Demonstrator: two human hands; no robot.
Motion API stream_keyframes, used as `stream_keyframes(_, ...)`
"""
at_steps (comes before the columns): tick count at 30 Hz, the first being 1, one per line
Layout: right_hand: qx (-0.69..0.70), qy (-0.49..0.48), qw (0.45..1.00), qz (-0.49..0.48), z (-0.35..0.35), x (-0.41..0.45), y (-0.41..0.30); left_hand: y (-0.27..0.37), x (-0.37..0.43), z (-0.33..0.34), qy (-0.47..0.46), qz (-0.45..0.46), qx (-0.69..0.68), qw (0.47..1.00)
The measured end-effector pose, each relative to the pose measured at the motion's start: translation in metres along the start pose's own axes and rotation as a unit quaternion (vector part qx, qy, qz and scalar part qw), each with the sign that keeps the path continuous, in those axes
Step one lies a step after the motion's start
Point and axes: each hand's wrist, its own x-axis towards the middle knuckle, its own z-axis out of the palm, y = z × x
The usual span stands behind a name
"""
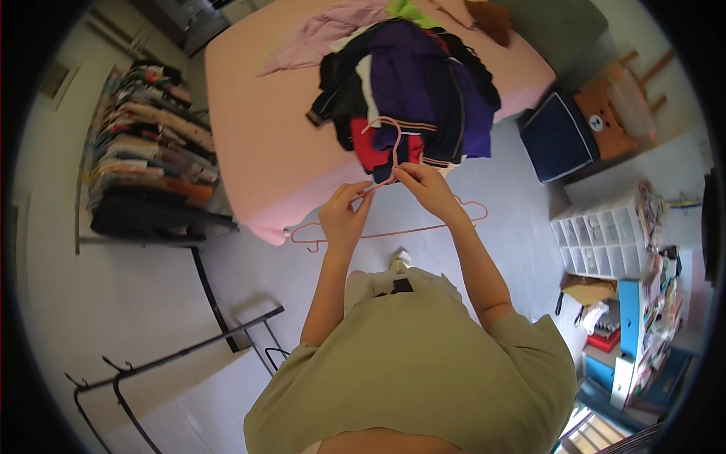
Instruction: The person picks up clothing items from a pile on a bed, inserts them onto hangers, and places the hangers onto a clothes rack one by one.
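A pink clothes hanger [397,230] is held in front of me, its hook pointing toward the bed. My left hand [347,213] pinches the hanger's sloping shoulder just left of the neck. The fingers of my right hand [422,187] grip it at the base of the hook. Beyond the hook, a heap of dark purple, black and red clothes [402,85] lies on the bed and hangs over its near edge. Lighter pink clothing [323,35] is spread behind the heap on the pink bed sheet [272,153].
At the left stands a rack of hanging clothes [153,147], with a black metal rack [187,352] at the lower left. To the right are a dark blue fabric box [558,138], a brown bear-faced item [607,116] and white drawers [598,238].
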Motion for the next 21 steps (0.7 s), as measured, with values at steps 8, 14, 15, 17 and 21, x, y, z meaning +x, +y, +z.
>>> stream_keyframes(8, -0.013, 0.103, 0.992, 0.071, -0.084, -0.011, 0.024, 0.033, 0.044, 0.088, -0.096, 0.047, -0.069, 0.992)
stream_keyframes(14, -0.081, 0.148, 0.98, 0.102, -0.133, -0.011, 0.038, 0.039, 0.088, 0.148, -0.113, 0.115, -0.115, 0.98)
stream_keyframes(15, -0.082, 0.162, 0.978, 0.107, -0.143, -0.011, 0.043, 0.043, 0.098, 0.156, -0.124, 0.121, -0.122, 0.977)
stream_keyframes(17, -0.116, 0.174, 0.972, 0.108, -0.167, -0.011, 0.058, 0.053, 0.122, 0.174, -0.128, 0.125, -0.101, 0.979)
stream_keyframes(21, -0.097, 0.147, 0.973, 0.151, -0.217, -0.006, 0.052, 0.067, 0.173, 0.224, -0.12, 0.184, -0.166, 0.961)
